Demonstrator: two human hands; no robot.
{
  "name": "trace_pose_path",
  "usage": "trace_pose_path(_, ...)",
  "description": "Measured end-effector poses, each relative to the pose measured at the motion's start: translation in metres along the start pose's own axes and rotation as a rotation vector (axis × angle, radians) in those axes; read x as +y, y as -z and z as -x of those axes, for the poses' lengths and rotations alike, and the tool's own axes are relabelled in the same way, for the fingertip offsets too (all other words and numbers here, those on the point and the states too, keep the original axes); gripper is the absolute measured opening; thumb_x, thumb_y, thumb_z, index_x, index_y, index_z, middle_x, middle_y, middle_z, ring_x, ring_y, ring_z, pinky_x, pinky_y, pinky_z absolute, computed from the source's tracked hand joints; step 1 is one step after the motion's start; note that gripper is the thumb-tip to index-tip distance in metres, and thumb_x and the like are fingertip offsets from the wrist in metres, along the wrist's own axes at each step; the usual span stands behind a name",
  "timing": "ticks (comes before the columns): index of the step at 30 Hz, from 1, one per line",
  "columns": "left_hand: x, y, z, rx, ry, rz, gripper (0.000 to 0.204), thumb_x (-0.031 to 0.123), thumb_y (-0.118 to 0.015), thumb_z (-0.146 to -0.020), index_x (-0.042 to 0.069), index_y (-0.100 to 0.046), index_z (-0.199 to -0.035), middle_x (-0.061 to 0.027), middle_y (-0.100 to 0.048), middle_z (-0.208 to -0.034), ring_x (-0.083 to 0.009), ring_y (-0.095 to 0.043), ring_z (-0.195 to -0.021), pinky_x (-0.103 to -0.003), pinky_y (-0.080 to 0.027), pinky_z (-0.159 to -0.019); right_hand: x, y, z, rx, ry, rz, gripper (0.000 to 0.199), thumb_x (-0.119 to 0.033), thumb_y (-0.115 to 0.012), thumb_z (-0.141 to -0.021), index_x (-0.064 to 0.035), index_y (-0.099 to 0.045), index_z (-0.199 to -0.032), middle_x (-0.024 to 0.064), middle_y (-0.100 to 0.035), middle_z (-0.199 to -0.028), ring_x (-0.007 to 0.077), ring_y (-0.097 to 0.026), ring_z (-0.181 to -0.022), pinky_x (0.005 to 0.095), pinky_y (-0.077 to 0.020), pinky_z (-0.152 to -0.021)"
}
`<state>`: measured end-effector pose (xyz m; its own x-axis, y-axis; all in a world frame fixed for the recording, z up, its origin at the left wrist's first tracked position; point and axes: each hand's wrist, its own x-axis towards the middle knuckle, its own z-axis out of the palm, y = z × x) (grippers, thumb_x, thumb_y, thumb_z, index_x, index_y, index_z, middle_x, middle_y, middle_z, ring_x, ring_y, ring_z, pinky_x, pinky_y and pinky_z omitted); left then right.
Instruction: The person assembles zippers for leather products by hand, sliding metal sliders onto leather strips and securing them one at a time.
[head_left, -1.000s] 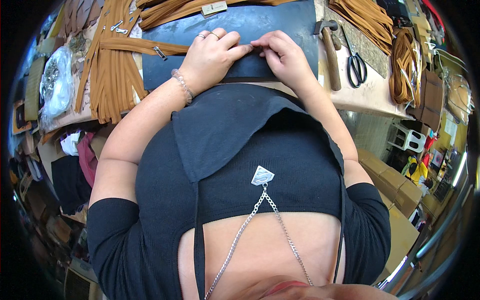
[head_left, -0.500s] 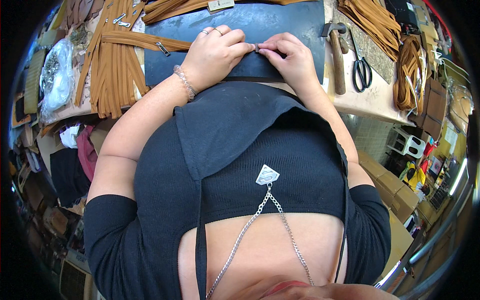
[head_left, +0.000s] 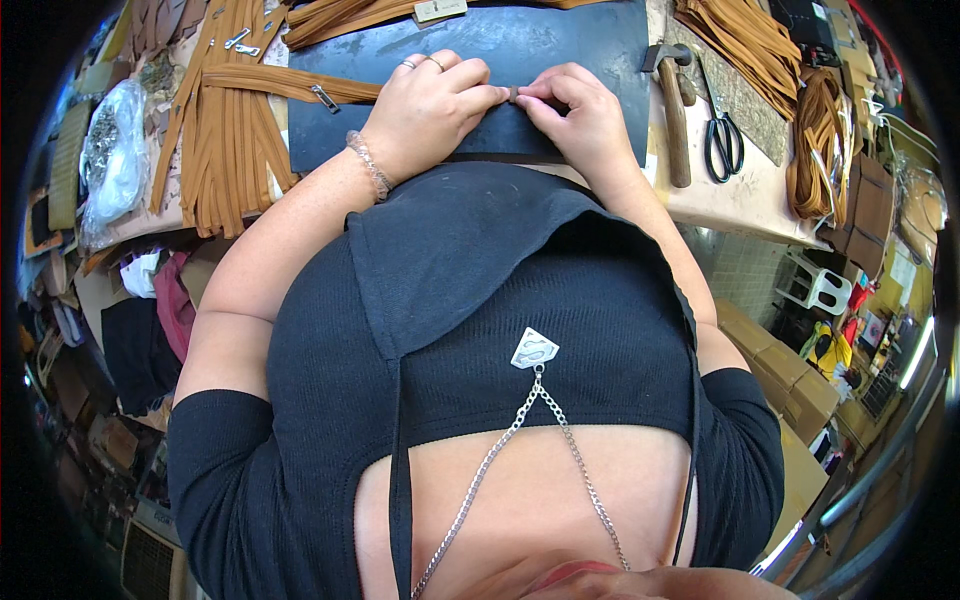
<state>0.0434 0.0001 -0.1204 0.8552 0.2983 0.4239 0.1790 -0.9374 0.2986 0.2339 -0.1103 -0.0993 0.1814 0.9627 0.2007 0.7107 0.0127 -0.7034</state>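
A brown zipper [head_left: 275,79] with a silver slider [head_left: 325,98] runs from the left onto a dark mat [head_left: 330,40] and passes under my left hand [head_left: 428,108]. The fingers of that hand are closed on the zipper, with thumb and forefinger pinched near its right end. A small brownish end shows between the two hands. My right hand [head_left: 580,112] pinches at this end with thumb and forefinger, its other fingers curled. Whether a small part sits between the fingertips, I cannot make out.
Several brown zippers [head_left: 225,160] hang over the table's near left edge beside a clear plastic bag [head_left: 115,150]. Right of the mat lie a hammer [head_left: 675,130] and black-handled scissors [head_left: 724,150]. Bundles of brown zipper tape [head_left: 820,150] lie farther right.
My right fingertips have shifted very slightly at the zipper's end, and a bit more of the small brownish end shows. My left hand has stayed in place.
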Motion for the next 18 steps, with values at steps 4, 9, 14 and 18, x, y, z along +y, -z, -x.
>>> trace_pose_path(4, 0.000, 0.000, -0.001, 0.008, -0.006, 0.004, 0.019, 0.017, -0.067, -0.085, 0.018, -0.072, -0.104, 0.0020, -0.062, -0.095, -0.0183, -0.059, -0.089, -0.033, -0.047, -0.078, 0.002, 0.000, -0.002, -0.013, 0.008, 0.042, 0.009, -0.011, -0.072, -0.079, -0.0022, -0.071, -0.082, 0.0105, -0.064, -0.084, 0.0272, -0.065, -0.079, 0.0351, -0.0532, -0.073)
trace_pose_path(9, 0.000, -0.001, -0.006, 0.008, 0.013, 0.081, 0.016, 0.018, -0.068, -0.085, 0.014, -0.073, -0.100, -0.0002, -0.063, -0.093, -0.0212, -0.059, -0.088, -0.034, -0.048, -0.078, 0.001, 0.000, -0.003, -0.054, -0.038, 0.058, 0.009, -0.013, -0.073, -0.078, -0.0048, -0.071, -0.082, 0.0091, -0.063, -0.086, 0.0275, -0.063, -0.080, 0.0362, -0.0519, -0.074)
trace_pose_path(14, 0.003, -0.013, -0.019, 0.104, 0.143, 0.199, 0.016, 0.024, -0.071, -0.084, 0.011, -0.073, -0.092, -0.0029, -0.065, -0.088, -0.0237, -0.061, -0.086, -0.036, -0.047, -0.079, 0.011, 0.000, -0.001, -0.002, 0.028, 0.217, 0.011, -0.021, -0.079, -0.074, -0.0125, -0.076, -0.079, 0.0039, -0.062, -0.090, 0.0269, -0.058, -0.089, 0.0384, -0.0480, -0.079)
trace_pose_path(18, 0.007, -0.009, -0.021, 0.070, 0.018, 0.025, 0.013, 0.025, -0.068, -0.086, 0.013, -0.067, -0.083, 0.0004, -0.061, -0.087, -0.0211, -0.058, -0.084, -0.036, -0.046, -0.076, 0.013, 0.000, 0.013, 0.144, -0.005, 0.278, 0.012, -0.027, -0.082, -0.071, -0.0180, -0.079, -0.078, 0.0006, -0.059, -0.089, 0.0250, -0.054, -0.087, 0.0376, -0.0457, -0.078)
